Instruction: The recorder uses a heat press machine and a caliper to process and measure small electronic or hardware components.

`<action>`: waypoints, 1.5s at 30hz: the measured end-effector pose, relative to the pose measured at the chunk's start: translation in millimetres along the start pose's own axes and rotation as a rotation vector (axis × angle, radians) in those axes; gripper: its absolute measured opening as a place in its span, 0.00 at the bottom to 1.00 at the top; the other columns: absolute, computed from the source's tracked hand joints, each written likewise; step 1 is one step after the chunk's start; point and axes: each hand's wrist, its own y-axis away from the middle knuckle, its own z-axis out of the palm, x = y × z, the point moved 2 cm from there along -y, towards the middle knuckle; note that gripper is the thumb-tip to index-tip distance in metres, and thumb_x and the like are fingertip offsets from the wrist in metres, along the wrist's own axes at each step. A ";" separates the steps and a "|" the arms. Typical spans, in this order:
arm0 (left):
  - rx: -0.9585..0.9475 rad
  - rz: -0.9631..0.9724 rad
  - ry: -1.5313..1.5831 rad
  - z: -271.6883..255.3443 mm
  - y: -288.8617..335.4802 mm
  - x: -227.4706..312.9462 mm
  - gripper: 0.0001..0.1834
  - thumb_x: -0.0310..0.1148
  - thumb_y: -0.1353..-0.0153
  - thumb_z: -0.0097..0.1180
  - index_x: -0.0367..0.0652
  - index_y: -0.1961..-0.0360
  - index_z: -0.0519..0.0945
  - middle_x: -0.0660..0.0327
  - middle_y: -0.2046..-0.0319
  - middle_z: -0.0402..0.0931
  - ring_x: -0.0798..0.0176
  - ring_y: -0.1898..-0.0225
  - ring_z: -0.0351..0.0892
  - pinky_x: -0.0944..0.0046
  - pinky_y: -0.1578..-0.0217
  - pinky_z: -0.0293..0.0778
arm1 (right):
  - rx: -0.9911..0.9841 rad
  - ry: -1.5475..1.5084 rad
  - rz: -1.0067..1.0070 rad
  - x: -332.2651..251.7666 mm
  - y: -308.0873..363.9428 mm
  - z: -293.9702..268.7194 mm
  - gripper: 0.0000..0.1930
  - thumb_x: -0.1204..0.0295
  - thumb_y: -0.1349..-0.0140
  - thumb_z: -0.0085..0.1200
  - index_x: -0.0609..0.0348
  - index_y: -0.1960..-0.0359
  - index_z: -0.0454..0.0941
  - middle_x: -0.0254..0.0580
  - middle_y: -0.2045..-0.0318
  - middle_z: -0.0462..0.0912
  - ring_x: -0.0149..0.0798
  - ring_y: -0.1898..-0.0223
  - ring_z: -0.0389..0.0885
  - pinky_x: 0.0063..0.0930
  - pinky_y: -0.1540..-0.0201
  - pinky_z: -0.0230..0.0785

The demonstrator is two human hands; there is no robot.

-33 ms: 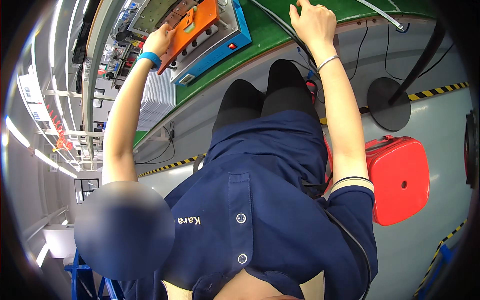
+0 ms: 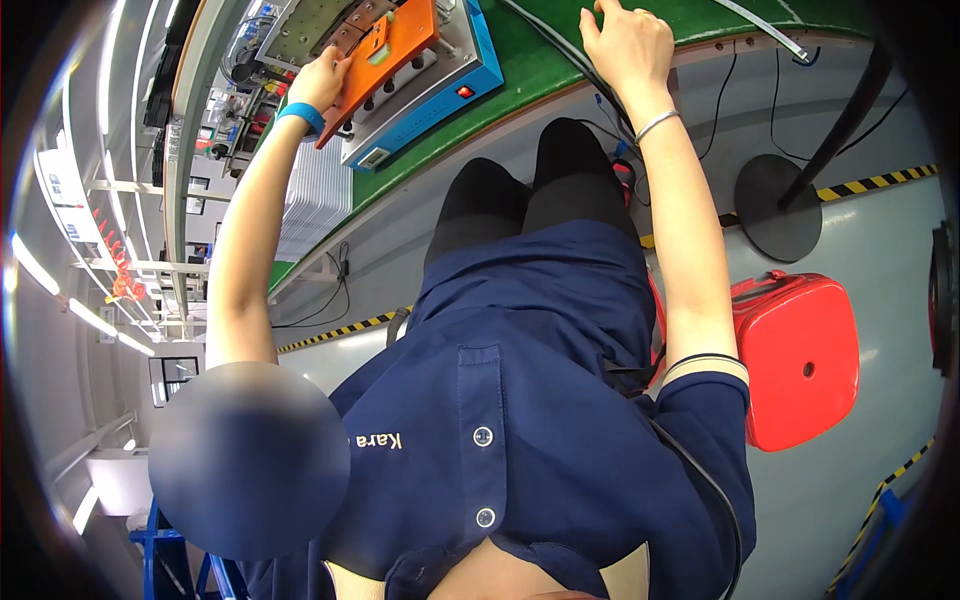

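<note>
My left hand (image 2: 318, 82), a blue band on its wrist, rests at the left edge of an orange plate (image 2: 345, 107) on a bench machine (image 2: 425, 115). Its fingers are bent and pressed together; whatever they may pinch is too small to make out. On the plate lies a small orange piece (image 2: 373, 44) with a dark strip, just beyond my fingertips. My right hand (image 2: 630, 48) is over the green bench top (image 2: 545, 85), to the right of the machine, thumb and forefinger apart and nothing visible between them. The top of the picture cuts off some of its fingertips.
Dark cables (image 2: 555, 40) cross the bench between the machine and my right hand. A stack of pale sheets or trays (image 2: 315, 205) stands left of the machine. Below the bench are a red stool (image 2: 805, 365) and a round black stand base (image 2: 778, 210).
</note>
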 end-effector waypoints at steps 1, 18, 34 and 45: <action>-0.003 0.000 0.000 3.0 0.5 -1.6 0.18 0.46 0.34 0.45 0.40 0.57 0.73 0.43 0.65 0.79 0.38 0.59 0.77 0.48 0.58 0.71 | -0.003 0.000 0.001 0.1 0.0 0.0 0.09 0.65 0.46 0.55 0.57 0.75 0.75 0.52 0.80 0.77 0.54 0.74 0.78 0.46 0.66 0.69; 0.089 0.055 -0.066 6.6 2.5 2.8 0.17 0.44 0.32 0.41 0.41 0.57 0.69 0.41 0.67 0.78 0.37 0.62 0.76 0.45 0.61 0.71 | -0.041 0.027 0.014 -1.4 -0.7 -2.2 0.10 0.64 0.44 0.53 0.58 0.73 0.76 0.52 0.79 0.78 0.53 0.72 0.79 0.45 0.65 0.70; 0.020 0.006 -0.082 7.4 8.6 -9.4 0.18 0.44 0.32 0.40 0.39 0.55 0.69 0.40 0.65 0.78 0.37 0.59 0.76 0.45 0.59 0.71 | -0.105 0.019 0.027 0.7 -1.6 0.1 0.11 0.63 0.43 0.53 0.58 0.74 0.76 0.50 0.80 0.78 0.51 0.73 0.79 0.43 0.65 0.70; -0.027 -0.120 -0.094 6.5 7.9 -10.9 0.18 0.46 0.34 0.44 0.42 0.57 0.74 0.42 0.64 0.78 0.38 0.59 0.77 0.47 0.58 0.72 | -0.011 -0.006 -0.010 -2.3 0.3 -7.0 0.11 0.64 0.44 0.53 0.59 0.75 0.76 0.52 0.79 0.78 0.53 0.73 0.79 0.45 0.65 0.70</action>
